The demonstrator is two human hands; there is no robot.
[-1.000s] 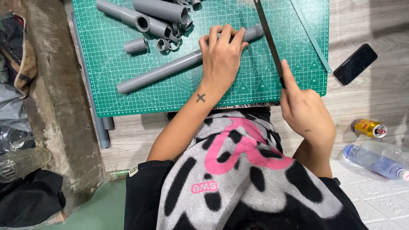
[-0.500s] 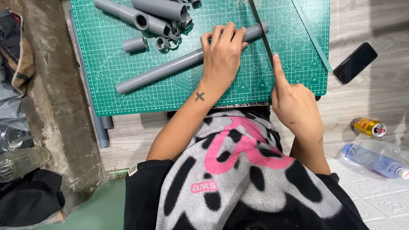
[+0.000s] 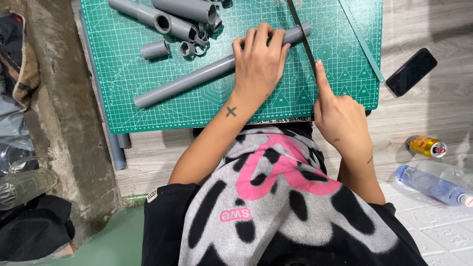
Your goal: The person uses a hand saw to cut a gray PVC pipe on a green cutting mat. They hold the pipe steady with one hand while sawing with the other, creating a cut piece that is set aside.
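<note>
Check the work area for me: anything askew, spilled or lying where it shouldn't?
Nothing spilled on the green cutting mat. Off it, a drink can and a plastic bottle lie on their sides on the floor at the person's right, near a dark phone. The left hand presses the long grey pipe.

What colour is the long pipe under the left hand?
Grey. The long pipe lies on the green cutting mat under the left hand; the head view shows it.
</note>
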